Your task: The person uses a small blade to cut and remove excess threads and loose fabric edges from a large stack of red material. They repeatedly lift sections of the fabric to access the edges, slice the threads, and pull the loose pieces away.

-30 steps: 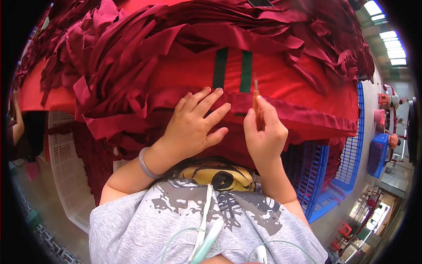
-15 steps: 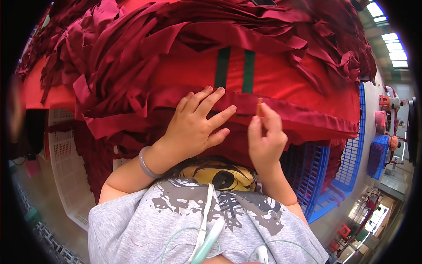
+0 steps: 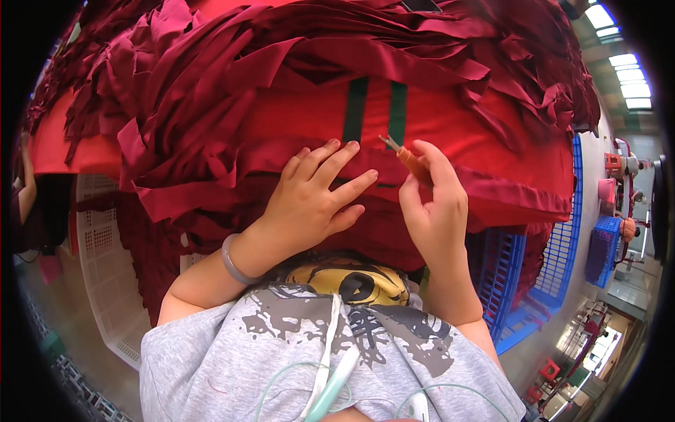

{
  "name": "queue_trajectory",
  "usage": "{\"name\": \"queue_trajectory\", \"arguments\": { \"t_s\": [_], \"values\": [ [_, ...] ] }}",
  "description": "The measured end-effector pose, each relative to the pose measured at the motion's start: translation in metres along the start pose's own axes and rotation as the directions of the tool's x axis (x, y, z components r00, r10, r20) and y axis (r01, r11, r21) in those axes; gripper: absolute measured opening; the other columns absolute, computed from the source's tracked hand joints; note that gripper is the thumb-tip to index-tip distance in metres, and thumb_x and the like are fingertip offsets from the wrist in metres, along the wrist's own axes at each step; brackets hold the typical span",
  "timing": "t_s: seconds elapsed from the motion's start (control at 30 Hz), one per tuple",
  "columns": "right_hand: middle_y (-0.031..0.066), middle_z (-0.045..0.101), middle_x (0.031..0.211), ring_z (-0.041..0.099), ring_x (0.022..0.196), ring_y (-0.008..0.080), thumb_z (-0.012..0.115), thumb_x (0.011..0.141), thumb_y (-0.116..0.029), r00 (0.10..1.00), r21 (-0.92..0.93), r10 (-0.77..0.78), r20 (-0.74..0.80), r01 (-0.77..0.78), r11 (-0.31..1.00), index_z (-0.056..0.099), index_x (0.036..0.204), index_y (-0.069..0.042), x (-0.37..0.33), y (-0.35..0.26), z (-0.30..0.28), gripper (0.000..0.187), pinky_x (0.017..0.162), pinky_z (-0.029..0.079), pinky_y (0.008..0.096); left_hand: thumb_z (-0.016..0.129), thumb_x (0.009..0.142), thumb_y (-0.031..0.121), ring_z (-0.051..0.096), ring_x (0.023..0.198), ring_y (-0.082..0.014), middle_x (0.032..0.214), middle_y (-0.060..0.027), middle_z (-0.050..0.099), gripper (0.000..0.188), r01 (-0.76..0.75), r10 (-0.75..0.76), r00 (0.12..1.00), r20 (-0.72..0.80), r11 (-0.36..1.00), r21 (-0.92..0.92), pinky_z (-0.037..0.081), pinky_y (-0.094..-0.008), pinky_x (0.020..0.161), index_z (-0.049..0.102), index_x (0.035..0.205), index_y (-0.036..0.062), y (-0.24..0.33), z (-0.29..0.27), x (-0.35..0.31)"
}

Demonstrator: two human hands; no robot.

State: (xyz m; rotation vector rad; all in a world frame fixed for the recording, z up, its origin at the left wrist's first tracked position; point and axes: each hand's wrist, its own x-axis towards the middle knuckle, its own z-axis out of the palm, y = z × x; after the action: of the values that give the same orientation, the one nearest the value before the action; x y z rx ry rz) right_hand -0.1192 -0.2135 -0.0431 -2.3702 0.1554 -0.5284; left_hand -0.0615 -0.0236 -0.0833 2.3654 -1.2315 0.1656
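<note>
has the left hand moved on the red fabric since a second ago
No. The left hand lies flat on the red fabric, fingertips just below and left of the two green stripes, as before.

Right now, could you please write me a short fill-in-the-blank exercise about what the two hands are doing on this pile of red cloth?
1. The left hand lies flat with fingers spread on the ____ cloth.
2. The right hand pinches a small ____-handled tool.
3. Two dark ____ stripes run just above the hands.
4. A grey ____ circles the left wrist.

Missing words: red; orange; green; bracelet
</note>
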Motion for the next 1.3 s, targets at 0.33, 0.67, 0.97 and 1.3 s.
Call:
{"name": "queue_trajectory", "arguments": {
  "t_s": [0.33, 0.67, 0.97, 1.3],
  "values": [
    [0.0096, 0.059, 0.073, 0.058, 0.069, 0.0293, 0.064, 0.073, -0.008, 0.979, -0.119, -0.125, 0.159, 0.144, 0.982, 0.061, 0.080, -0.006, 0.030, 0.006, 0.024, 0.007, 0.064, 0.040, 0.0394, 0.069, 0.081, 0.030, 0.048, 0.124, -0.0280, 0.136, -0.0107, 0.052, 0.047, -0.002, -0.003, 0.997, -0.081, 0.998, -0.061, 0.040, -0.0490, 0.098, 0.062, 0.125, 0.0163, 0.000, 0.001, 0.001],
    [0.0030, 0.057, 0.075, 0.053, 0.065, 0.0122, 0.069, 0.081, 0.000, 0.968, 0.477, 0.023, 0.249, -0.144, 0.867, 0.058, 0.080, -0.003, 0.002, -0.033, -0.018, 0.012, 0.056, 0.039, 0.0250, 0.074, 0.076, 0.020, 0.059, 0.081, -0.0142, 0.080, 0.0036, 0.063, 0.017, 0.039, -0.067, 0.985, -0.161, 0.985, -0.170, 0.035, -0.0398, 0.095, 0.070, 0.092, 0.0166, 0.016, -0.016, -0.001],
    [-0.0047, 0.039, 0.064, 0.028, 0.058, 0.0018, 0.064, 0.089, 0.004, 0.959, 0.537, 0.282, -0.040, -0.217, 0.815, 0.040, 0.060, -0.006, -0.008, 0.046, -0.057, 0.039, 0.052, 0.021, 0.0225, 0.070, 0.081, 0.013, 0.059, 0.092, -0.0250, 0.105, -0.0072, 0.066, 0.021, 0.552, -0.217, 0.768, -0.602, 0.701, 0.452, 0.045, -0.0375, 0.083, 0.074, 0.101, 0.0133, -0.044, -0.132, -0.033],
    [-0.0016, 0.040, 0.063, 0.033, 0.057, 0.0042, 0.065, 0.086, 0.005, 0.981, 0.488, 0.178, 0.078, -0.194, 0.851, 0.040, 0.059, -0.003, -0.014, 0.029, -0.044, 0.038, 0.050, 0.025, 0.0245, 0.066, 0.085, 0.019, 0.062, 0.088, -0.0232, 0.084, -0.0053, 0.066, 0.026, 0.335, -0.285, 0.929, -0.234, 0.919, 0.208, 0.036, -0.0498, 0.105, 0.067, 0.106, 0.0054, -0.052, -0.075, 0.061]
  ]
}}
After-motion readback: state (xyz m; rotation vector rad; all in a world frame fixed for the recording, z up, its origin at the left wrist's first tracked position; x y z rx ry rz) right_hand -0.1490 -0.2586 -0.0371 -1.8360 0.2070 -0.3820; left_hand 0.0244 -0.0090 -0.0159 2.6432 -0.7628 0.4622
